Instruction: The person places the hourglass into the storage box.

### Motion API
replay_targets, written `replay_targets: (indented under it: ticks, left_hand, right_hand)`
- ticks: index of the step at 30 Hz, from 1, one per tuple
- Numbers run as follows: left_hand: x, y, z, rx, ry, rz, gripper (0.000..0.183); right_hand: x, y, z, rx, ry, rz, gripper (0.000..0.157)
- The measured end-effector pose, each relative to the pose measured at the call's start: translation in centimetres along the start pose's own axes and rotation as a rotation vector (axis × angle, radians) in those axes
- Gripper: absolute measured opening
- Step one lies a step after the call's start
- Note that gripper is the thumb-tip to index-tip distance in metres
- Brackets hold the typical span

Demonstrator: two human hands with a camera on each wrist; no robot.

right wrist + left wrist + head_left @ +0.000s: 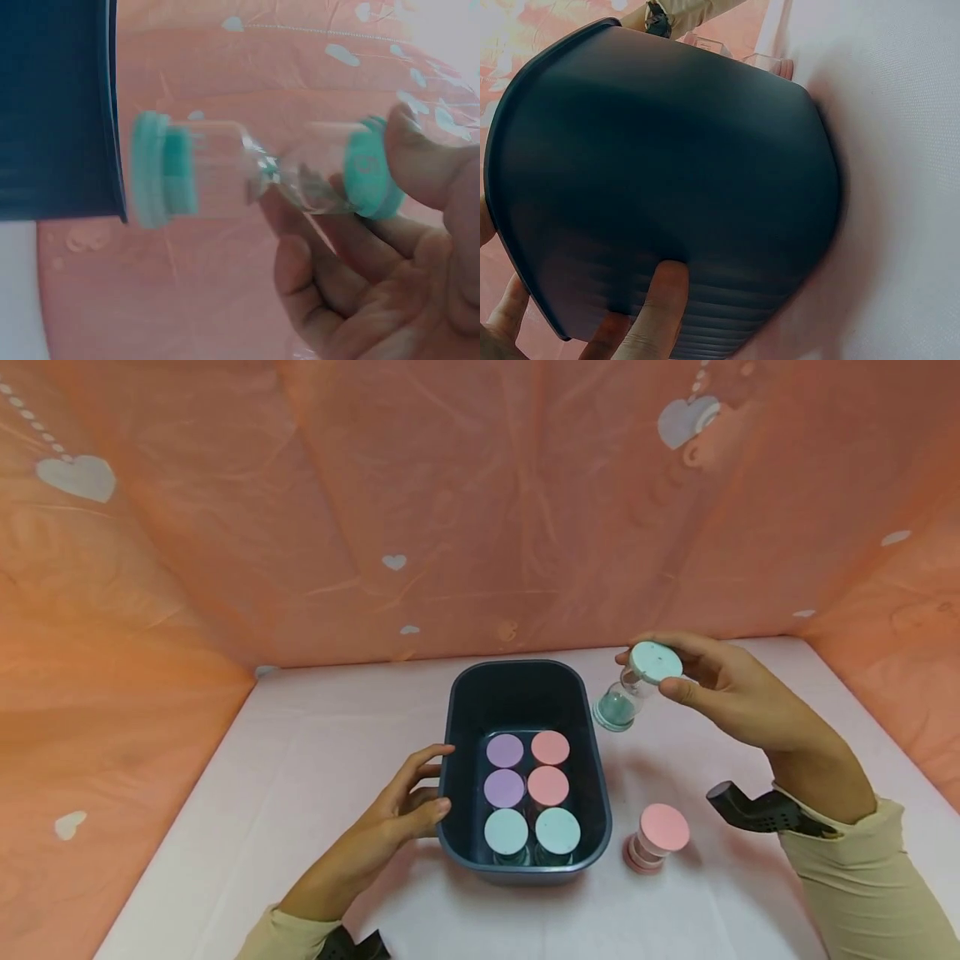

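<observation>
My right hand (720, 689) pinches a mint-green hourglass (617, 708) by its upper cap. It is tilted in the air just right of the bin's rim, and green sand sits in its lower bulb. In the right wrist view, the same hourglass (217, 169) lies sideways beside the bin's dark wall. My left hand (401, 806) grips the left side of the dark blue bin (525, 867), with fingertips against its outer wall (667, 172). Inside stand two purple-capped hourglasses (505, 768), two pink-capped ones (549, 767) and two mint-capped ones (532, 833).
A pink hourglass (656, 837) stands on the white tablecloth (322, 760) right of the bin, below my right hand. An orange-pink curtain (480, 510) with pale hearts rises at the back and sides. Black wrist mounts (772, 810) sit at the sleeves.
</observation>
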State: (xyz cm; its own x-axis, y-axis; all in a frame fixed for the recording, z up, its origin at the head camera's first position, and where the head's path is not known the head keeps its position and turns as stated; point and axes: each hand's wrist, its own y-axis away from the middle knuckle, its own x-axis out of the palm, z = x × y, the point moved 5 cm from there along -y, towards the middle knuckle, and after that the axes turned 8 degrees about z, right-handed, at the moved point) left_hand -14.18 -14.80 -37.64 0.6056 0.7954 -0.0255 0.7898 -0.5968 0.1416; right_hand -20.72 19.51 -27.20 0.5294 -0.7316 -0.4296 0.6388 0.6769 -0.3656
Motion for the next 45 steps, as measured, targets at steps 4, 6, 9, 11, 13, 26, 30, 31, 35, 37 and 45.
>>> replay_targets:
  ticks: [4,6,9,11,13,26,30,31,35,37,45]
  left_hand:
    - [0.1,0.2,0.1,0.000,0.001,0.002,0.060]
    - [0.2,0.2,0.1,-0.002,0.004,0.005,0.060]
    - [0.3,0.2,0.2,-0.003,0.005,0.006,0.060]
    - [0.4,0.1,0.1,0.000,0.002,0.003,0.060]
    - [0.4,0.0,0.1,0.003,0.003,0.003,0.060]
    - [0.8,-0.2,0.5,-0.003,0.015,0.003,0.060]
    - [0.7,-0.2,0.5,-0.001,0.014,0.006,0.060]
    - [0.7,-0.3,0.5,-0.001,0.014,0.006,0.060]
    - [0.6,-0.3,0.6,-0.004,0.016,0.003,0.060]
    - [0.5,-0.2,0.6,-0.006,0.016,0.003,0.060]
    - [0.3,-0.1,0.6,-0.002,0.018,-0.004,0.060]
  right_hand:
    - [0.8,-0.5,-0.7,-0.050,-0.161,-0.001,0.045]
    - [1.4,-0.8,-1.2,-0.056,-0.186,0.010,0.046]
    - [2.2,-1.2,-1.8,-0.058,-0.200,0.027,0.046]
    - [2.6,-1.3,-2.2,-0.057,-0.196,0.035,0.047]
    - [2.9,-1.4,-2.6,-0.039,-0.182,0.035,0.047]
    - [4.1,-4.6,-3.1,0.195,0.155,0.166,0.045]
    - [4.2,-5.9,-3.6,0.192,0.227,0.243,0.043]
    - [4.2,-6.1,-3.7,0.194,0.240,0.263,0.043]
    - [4.6,-6.9,-4.7,0.220,0.305,0.357,0.044]
    - [4.9,-7.2,-4.9,0.246,0.350,0.408,0.047]
    - [6.1,-8.6,-5.8,0.247,0.505,0.612,0.048]
